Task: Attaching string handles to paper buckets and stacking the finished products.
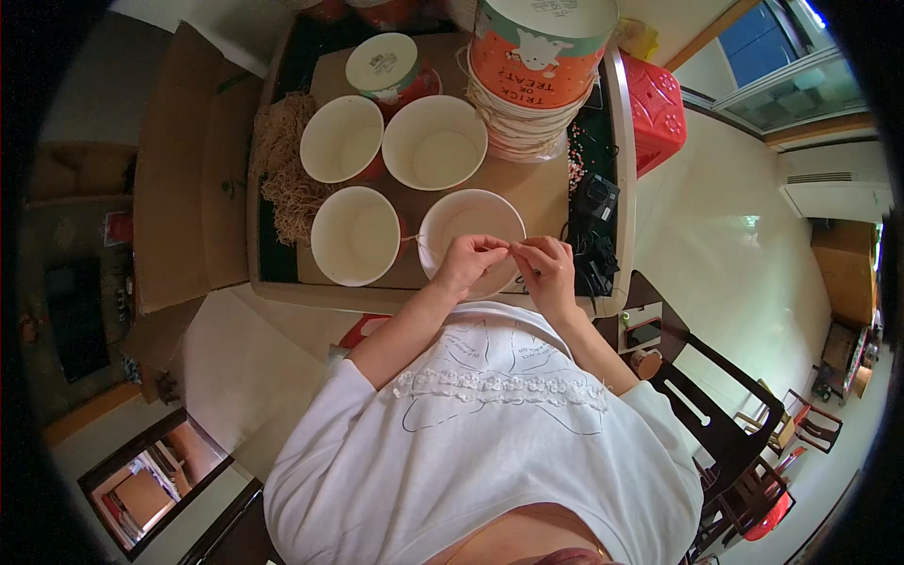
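Right now, seen from the head camera looking down, the person's left hand (468,259) and right hand (546,266) meet over the nearest paper bucket (471,218), the one at the near right of the bench (541,193). Both hands are pinched closed, thumb against forefinger, on a thin pale string (511,247) stretched between them; it is so fine that only a short piece shows. That piece runs roughly level from left to right across the bucket's near rim, so its long axis lies side to side in front of the person. I'd judge the string light, limp and a little slippery, best held in fingertip pinches close together, as it is here, since any slack would droop into the bucket.

The bucket stands upright with its open mouth facing up, white inside. It looks light and thin-walled, easy to dent if squeezed, so the rim is the firmer place to hold it.

Three more open buckets stand just beside it: one to its left (355,235) and two behind (341,138) (434,142). A lidded bucket (387,66) sits farther back, and a tall stack of nested orange buckets (537,75) rises at the far right. A heap of tan paper shred (287,174) lies along the left edge, and a black device with cables (593,226) rests near the right hand.
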